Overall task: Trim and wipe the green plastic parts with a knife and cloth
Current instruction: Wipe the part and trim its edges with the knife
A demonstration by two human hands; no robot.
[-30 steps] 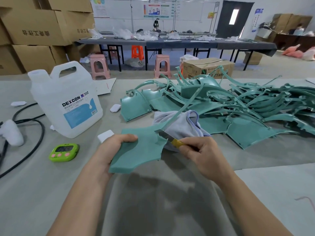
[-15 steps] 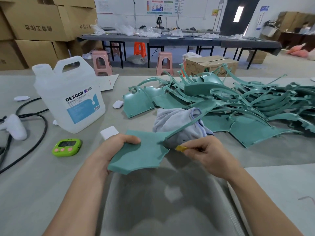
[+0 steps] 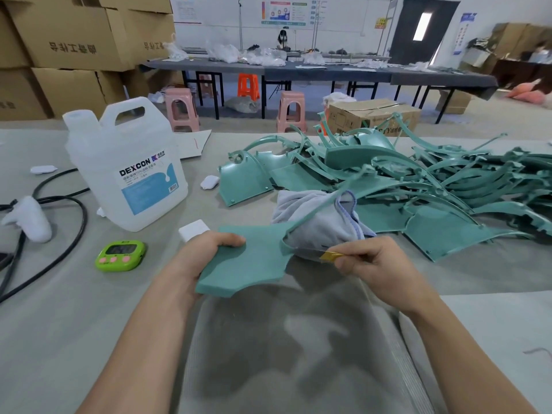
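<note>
Green plastic part (image 3: 254,261) gripped by left hand (image 3: 197,258); right hand (image 3: 373,264) pinches knife (image 3: 324,254).

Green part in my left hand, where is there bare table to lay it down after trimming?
Bare table lies between your forearms, nearer you than the green part. Another patch sits right of the right hand, in front of the pile of parts. Crowded: cloth, jug, timer and cable behind and left.

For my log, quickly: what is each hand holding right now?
Left hand: closed, holding the green part.
Right hand: closed, holding the knife.
</note>
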